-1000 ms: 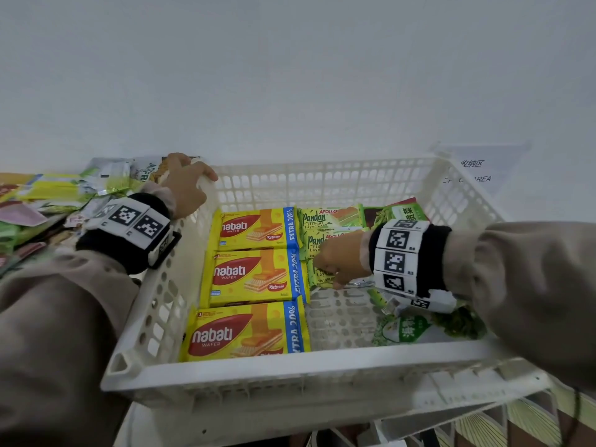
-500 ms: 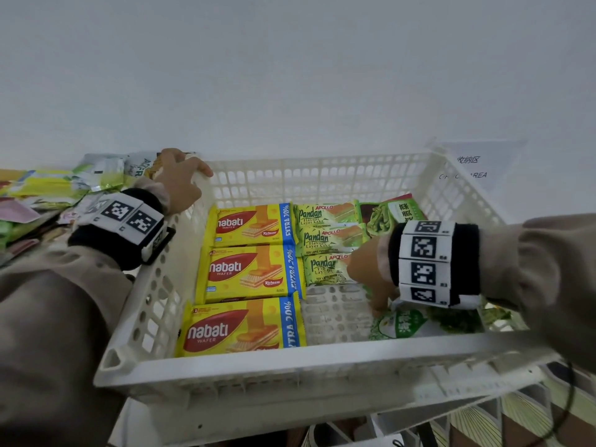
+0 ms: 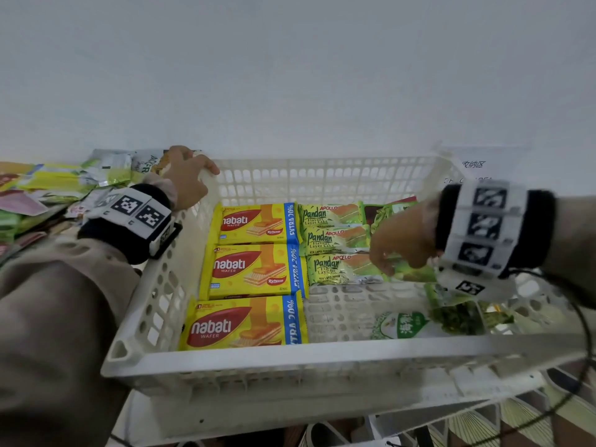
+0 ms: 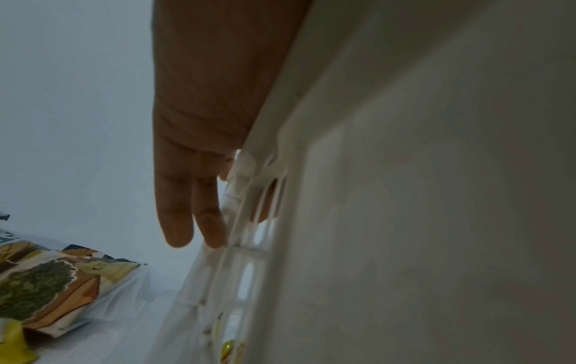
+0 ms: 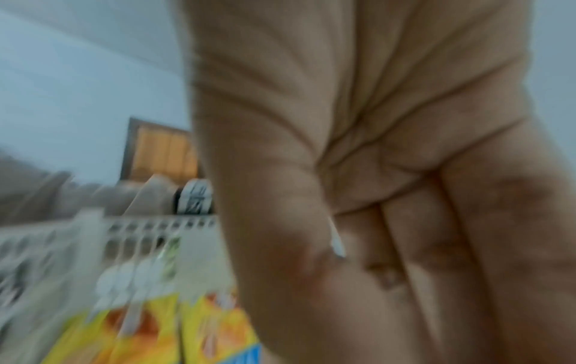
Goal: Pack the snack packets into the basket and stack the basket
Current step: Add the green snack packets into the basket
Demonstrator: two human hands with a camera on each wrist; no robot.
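Left of the white basket (image 3: 180,240), we see a loose heap of snack packets (image 3: 58,182) lying on the white surface, well outside its wall. Our left hand (image 3: 187,179) grips the basket's far left corner: the thumb hooks over the rim to the inside while the fingers (image 4: 177,209) lie straight down the outer wall, as the left wrist view shows. Inside the basket, against its left wall, we see three yellow Nabati wafer packets (image 3: 254,272) lying flat in a column from the far wall to the near wall, touching one another. Just right of that column, in the basket's far half, three green Pandan layer cake packets (image 3: 332,240) lie stacked front to back, edges overlapping. Our right hand (image 3: 403,243) reaches down inside the basket, right of the Pandan column, with its fingers curled down onto a green packet (image 3: 416,272) beside the nearest Pandan cake; we cannot tell whether it pinches that packet or only presses it, and the right wrist view is too blurred to help. Near the basket's right front corner lies a green-and-white seaweed packet (image 3: 406,324). Beneath the basket's front edge, another white basket rim (image 3: 290,411) shows.
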